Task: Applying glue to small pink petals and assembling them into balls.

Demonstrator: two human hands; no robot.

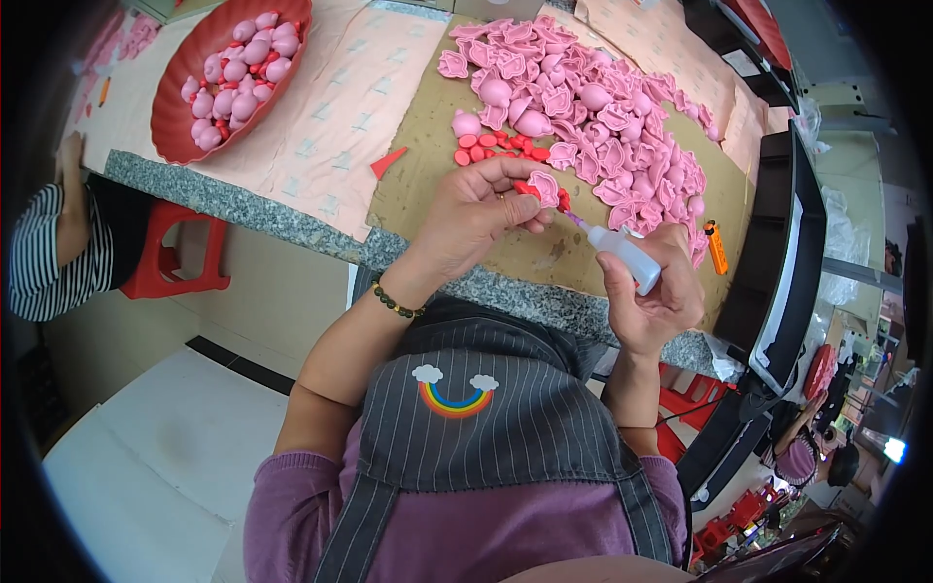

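Between its thumb and fingers my left hand (pixel 476 209) pinches a small pink molded piece (pixel 543 188) with red parts against it. My right hand (pixel 659 291) is wrapped round a translucent squeeze bottle (pixel 622 256), tilted so its purple nozzle (pixel 575 220) points at the held piece. Whether the tip touches it I cannot tell. Beyond my hands lie several red oval pieces (pixel 486 151) in a cluster. A large heap of pink molded shells (pixel 583 107) covers the far part of the brown board (pixel 428 126).
A red scalloped bowl (pixel 167 112) of pink and red pieces stands far left. An orange lighter (pixel 716 247) lies right of my right hand, beside a black tray (pixel 777 243). A red triangular scrap (pixel 388 162) rests at the board's left. Another person's arm (pixel 73 204) shows at left.
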